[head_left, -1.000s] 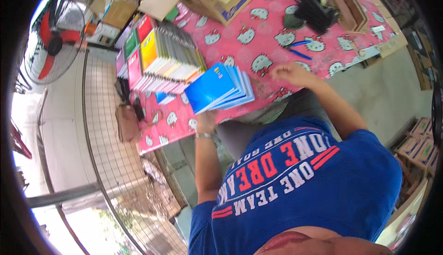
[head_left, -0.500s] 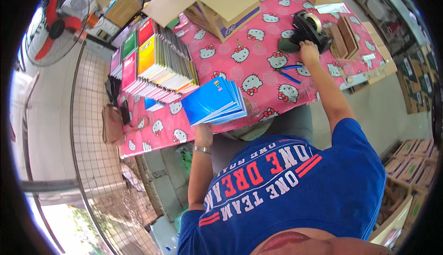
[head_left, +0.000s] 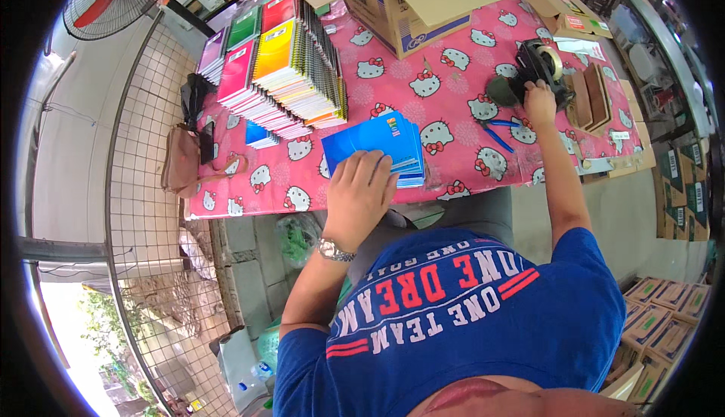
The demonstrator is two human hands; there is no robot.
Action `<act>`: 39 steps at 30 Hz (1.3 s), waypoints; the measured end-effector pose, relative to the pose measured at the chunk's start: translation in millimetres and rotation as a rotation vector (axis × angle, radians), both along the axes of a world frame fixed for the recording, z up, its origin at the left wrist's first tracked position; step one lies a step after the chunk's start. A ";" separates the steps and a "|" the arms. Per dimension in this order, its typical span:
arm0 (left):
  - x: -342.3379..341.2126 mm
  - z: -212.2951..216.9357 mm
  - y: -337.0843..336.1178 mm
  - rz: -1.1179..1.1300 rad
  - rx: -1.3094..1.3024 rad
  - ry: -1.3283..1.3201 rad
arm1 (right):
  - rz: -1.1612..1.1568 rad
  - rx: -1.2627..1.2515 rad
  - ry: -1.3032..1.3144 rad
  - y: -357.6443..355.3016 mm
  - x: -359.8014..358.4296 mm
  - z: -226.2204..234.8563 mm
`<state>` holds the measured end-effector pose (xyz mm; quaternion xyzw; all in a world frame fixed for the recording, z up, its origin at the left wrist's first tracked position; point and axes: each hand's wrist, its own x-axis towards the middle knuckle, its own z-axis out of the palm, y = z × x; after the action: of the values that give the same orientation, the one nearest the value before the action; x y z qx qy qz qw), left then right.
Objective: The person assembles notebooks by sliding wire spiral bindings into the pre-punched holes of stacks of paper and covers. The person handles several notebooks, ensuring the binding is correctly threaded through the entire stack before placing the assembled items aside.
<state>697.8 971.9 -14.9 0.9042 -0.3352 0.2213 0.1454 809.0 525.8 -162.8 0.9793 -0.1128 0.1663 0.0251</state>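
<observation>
My left hand point(head_left: 361, 190) lies with its fingers stretched out over the front edge of a small stack of blue notebooks point(head_left: 366, 137). The stack rests near the table's front edge, its covers slightly fanned at the right. Farther right, my right hand point(head_left: 540, 105) is at the near side of a black tape dispenser point(head_left: 535, 66) with a pale tape roll point(head_left: 549, 60). The right fingers are bent together against it; whatever they pinch is hidden. Blue-handled pliers point(head_left: 499, 136) lie just left of my right forearm. A dark green rounded object point(head_left: 500, 91) touches the dispenser.
Tall stacks of spiral notebooks point(head_left: 291, 62) stand at the left on the pink patterned tablecloth point(head_left: 393, 88). An open cardboard box point(head_left: 408, 20) is at the back. Brown board pieces point(head_left: 589, 98) sit right of the dispenser. A brown bag point(head_left: 181, 162) hangs by the left edge.
My left hand has come from beneath the blue notebooks to the top of them, and the stack now lies flatter on the table. My right hand stays at the dispenser. The view has shifted.
</observation>
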 end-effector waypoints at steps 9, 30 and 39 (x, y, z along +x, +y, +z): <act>-9.0 -27.8 -1.3 0.098 -0.079 -0.162 | 0.751 0.850 -0.230 180.5 -44.2 155.5; -11.2 -40.1 -3.2 0.114 -0.228 -0.135 | 0.886 0.702 0.206 276.9 -29.5 162.8; -9.7 -40.0 -0.2 0.091 -0.218 -0.128 | 0.908 0.696 0.159 273.7 -27.1 157.4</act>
<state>688.1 971.7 -54.9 0.8813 -0.2764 0.3202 0.2107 781.8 799.5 -5.5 0.8895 0.2729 0.0396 -0.3642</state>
